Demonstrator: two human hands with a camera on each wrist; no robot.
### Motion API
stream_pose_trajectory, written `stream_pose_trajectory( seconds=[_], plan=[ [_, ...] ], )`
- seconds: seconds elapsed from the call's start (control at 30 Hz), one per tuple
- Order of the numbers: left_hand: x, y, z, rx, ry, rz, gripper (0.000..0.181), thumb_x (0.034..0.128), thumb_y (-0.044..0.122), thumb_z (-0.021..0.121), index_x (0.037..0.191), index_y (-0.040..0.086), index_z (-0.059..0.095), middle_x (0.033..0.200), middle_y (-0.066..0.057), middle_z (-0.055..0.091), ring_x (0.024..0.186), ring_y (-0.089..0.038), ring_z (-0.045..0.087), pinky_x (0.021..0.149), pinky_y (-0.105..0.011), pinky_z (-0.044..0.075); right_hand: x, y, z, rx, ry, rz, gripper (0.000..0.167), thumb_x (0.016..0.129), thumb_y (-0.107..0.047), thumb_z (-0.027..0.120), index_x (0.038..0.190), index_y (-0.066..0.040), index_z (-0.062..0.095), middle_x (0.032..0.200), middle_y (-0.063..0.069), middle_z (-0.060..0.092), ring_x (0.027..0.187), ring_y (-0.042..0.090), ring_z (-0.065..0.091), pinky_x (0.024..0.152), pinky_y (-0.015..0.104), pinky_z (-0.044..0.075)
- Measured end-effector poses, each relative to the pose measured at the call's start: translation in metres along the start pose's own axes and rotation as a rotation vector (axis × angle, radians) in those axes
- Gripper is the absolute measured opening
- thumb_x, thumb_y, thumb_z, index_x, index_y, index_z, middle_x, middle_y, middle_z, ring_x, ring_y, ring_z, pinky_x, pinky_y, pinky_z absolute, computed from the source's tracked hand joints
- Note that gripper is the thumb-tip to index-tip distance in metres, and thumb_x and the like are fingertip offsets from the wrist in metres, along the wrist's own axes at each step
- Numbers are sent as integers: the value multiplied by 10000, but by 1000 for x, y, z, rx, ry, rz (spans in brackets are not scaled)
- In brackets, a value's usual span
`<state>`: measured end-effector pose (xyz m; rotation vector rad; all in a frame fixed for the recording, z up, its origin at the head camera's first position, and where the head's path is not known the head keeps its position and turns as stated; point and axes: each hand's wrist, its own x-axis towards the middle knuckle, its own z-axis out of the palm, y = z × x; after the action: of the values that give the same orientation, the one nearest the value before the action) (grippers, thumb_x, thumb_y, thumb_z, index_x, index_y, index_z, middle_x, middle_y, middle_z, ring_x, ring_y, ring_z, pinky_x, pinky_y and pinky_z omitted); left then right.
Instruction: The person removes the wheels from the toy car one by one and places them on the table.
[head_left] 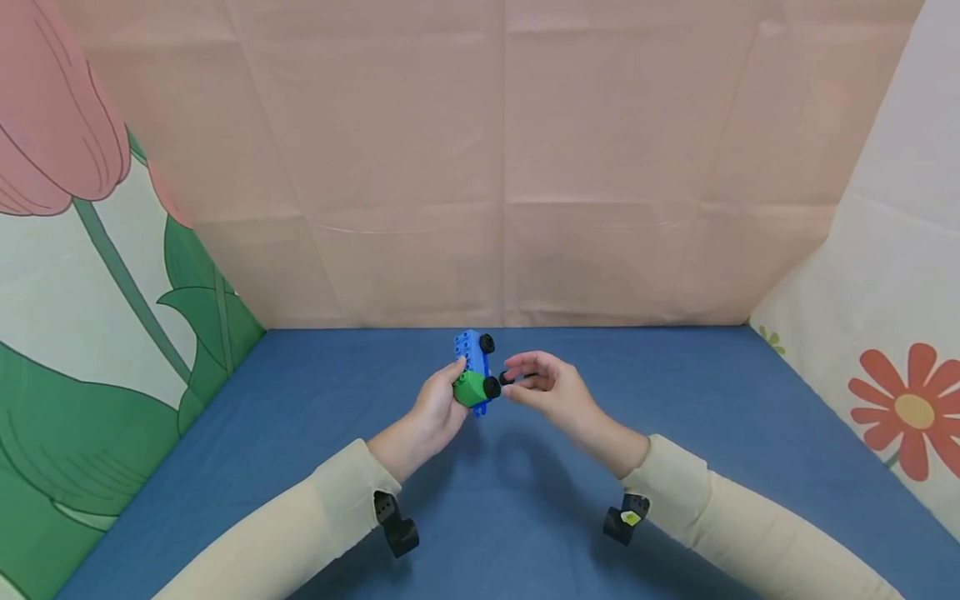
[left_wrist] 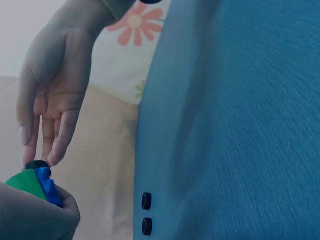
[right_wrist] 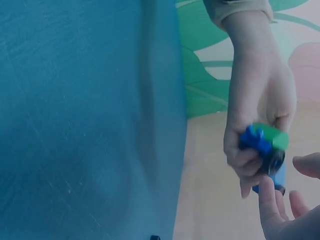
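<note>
Back wall: a big tan cloth (head_left: pixel 502 167) with fold lines hangs behind everything.
Blue table: a flat blue cloth top (head_left: pixel 675 400) lies under both arms, with dark arm shadows on it.
Left wall: a white cloth with a big pink tulip (head_left: pixel 56 117) and green leaves (head_left: pixel 75 450).
Right wall: a white cloth with a red flower (head_left: pixel 913 412) that has a yellow middle.
Sleeves: two cream sleeves, left (head_left: pixel 300 517) and right (head_left: pixel 757 517), reach in from the bottom.
Left hand: this hand (head_left: pixel 437 408) grips the toy truck, with its thumb on the near side and fingers wrapped around it.
Right hand: this hand (head_left: pixel 558 396) is right beside the truck, its fingers loosely bent and its thumb apart from them, with nothing pinched. I cannot tell if the fingertips touch the truck.
Toy truck: the truck (head_left: pixel 471 367) is up in the air over the table, tilted. It has a bumpy blue back and a green cab (head_left: pixel 469 388).
Wrist cameras: a small black one sits at each cuff, left (head_left: pixel 395 525) and right (head_left: pixel 626 518).
Truck wheels: two black ones show on the truck's right side, by the cab (head_left: pixel 491 387) and at the back (head_left: pixel 487 343).
Loose wheels: two little black ones (left_wrist: pixel 146 226) lie near each other on the blue table.
</note>
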<state>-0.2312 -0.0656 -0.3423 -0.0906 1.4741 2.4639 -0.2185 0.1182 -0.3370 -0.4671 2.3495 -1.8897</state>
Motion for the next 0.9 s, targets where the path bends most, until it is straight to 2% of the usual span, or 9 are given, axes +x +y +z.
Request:
stream_pose_trajectory(
  seconds=[0.17, 0.33, 0.43, 0.6, 0.8, 0.9],
  plan=[
    [-2, 3, -3, 36, 10, -49, 580, 1057, 268, 368, 1526, 16, 140, 1473, -174, 336, 1309, -289, 401, 1125, -358, 331, 5, -1, -4, 5, 19, 14, 378, 895, -138, 704, 1238, -41, 577, 1134, 166, 626, 970, 249, 672, 904, 363, 544],
    [-6, 3, -6, 162, -34, -53, 569, 1034, 299, 397, 1502, 34, 213, 1400, -183, 418, 1221, -280, 492, 984, -323, 419, 9, -1, -9, 12, 34, 49, 401, 895, -169, 709, 1237, -14, 566, 1060, 124, 652, 950, 273, 680, 874, 344, 559],
    [-6, 3, -7, 234, -62, -60, 590, 1020, 330, 409, 1496, 35, 224, 1407, -187, 433, 1245, -302, 501, 964, -321, 437, 11, -1, -11, 20, 21, 75, 383, 887, -197, 721, 1192, -11, 583, 1024, 131, 674, 888, 241, 694, 831, 326, 570],
    [-6, 3, -11, 332, -124, -85, 580, 1019, 337, 405, 1480, 14, 267, 1412, -199, 462, 1247, -288, 505, 969, -320, 434, 11, 1, -14, -2, -42, 63, 300, 894, -222, 713, 1069, 4, 623, 938, 160, 701, 775, 216, 701, 783, 367, 583],
    [-4, 7, -17, 518, -229, -35, 511, 1041, 319, 377, 1419, -24, 396, 1326, -214, 564, 1095, -267, 637, 963, -380, 484, 10, 0, -13, -39, -73, 41, 258, 902, -232, 703, 973, 6, 636, 845, 119, 706, 694, 199, 691, 745, 409, 587],
    [-3, 8, -17, 603, -247, -8, 493, 1028, 353, 447, 1392, 22, 441, 1270, -203, 612, 1030, -277, 685, 908, -407, 519, 10, 0, -12, -40, -74, 39, 252, 908, -231, 697, 957, 7, 633, 831, 117, 702, 675, 187, 682, 720, 386, 588]
  ],
)
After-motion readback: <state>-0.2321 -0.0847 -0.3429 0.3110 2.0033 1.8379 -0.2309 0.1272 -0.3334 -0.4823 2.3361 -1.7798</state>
